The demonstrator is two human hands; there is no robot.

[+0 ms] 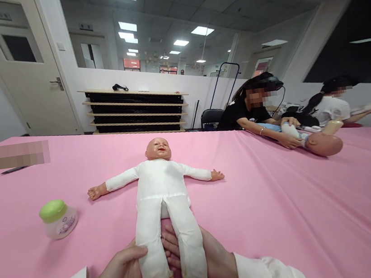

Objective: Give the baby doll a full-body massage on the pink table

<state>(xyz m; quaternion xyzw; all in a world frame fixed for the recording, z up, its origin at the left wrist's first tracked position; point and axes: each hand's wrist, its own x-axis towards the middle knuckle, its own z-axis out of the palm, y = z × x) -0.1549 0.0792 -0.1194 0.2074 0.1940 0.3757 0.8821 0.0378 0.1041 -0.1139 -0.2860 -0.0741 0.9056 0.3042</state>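
Note:
A baby doll (160, 179) with a white cloth body and tan head lies on its back, arms spread, feet toward me. My left hand (120, 268) holds the doll's leg on the left, thumb on top and the other fingers underneath. From the right, my right hand (217, 255) reaches beneath the other leg and cradles it; its fingertips show between the two legs. Part of both hands is hidden by the legs. Left of the doll stands a jar (59, 219) with a green lid.
Pink cloth (269, 228) covers the table, with creases on the right. A dark pen-like object (13, 170) lies at the far left. Across the table's right side, a person (253, 107) in black handles another doll (324, 143). A second person (333, 103) sits beyond. Low shelves (137, 111) stand behind.

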